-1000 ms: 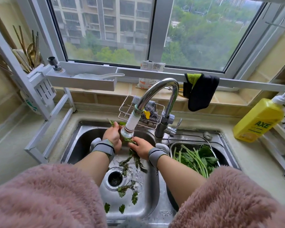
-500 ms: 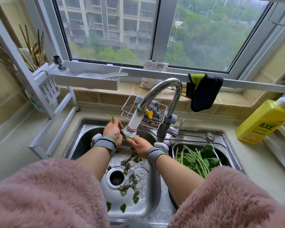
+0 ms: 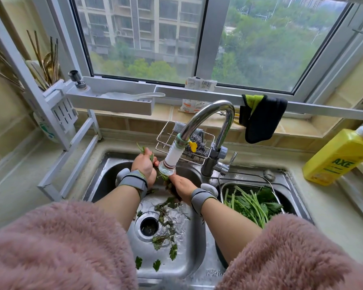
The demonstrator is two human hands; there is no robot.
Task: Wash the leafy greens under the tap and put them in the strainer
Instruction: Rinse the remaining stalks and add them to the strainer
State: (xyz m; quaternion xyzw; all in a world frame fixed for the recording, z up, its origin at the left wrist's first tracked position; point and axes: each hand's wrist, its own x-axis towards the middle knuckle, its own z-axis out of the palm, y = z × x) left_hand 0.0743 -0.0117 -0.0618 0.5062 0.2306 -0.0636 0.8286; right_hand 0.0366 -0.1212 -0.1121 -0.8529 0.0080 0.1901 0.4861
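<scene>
My left hand [image 3: 144, 164] grips the stem end of a bunch of leafy greens [image 3: 150, 156] just left of the tap's white filter nozzle [image 3: 169, 162]. My right hand [image 3: 181, 186] holds the leafy lower part of the same bunch under the nozzle. Loose wet leaves [image 3: 166, 231] lie on the floor of the left sink basin [image 3: 105, 176] around the drain [image 3: 148, 226]. The metal strainer [image 3: 224, 187] sits in the right basin and holds a heap of long-stemmed greens [image 3: 249, 204].
The chrome tap [image 3: 214, 114] arches over the sink. A wire sponge rack [image 3: 166, 132] hangs behind it. A yellow detergent bottle [image 3: 337, 158] stands on the right counter, a dark cloth [image 3: 260, 118] hangs on the sill rail, and a white dish rack [image 3: 61, 114] stands at left.
Both hands stay under the nozzle with the greens; the left hand has lifted slightly toward the back of the basin. The camera has shifted a little.
</scene>
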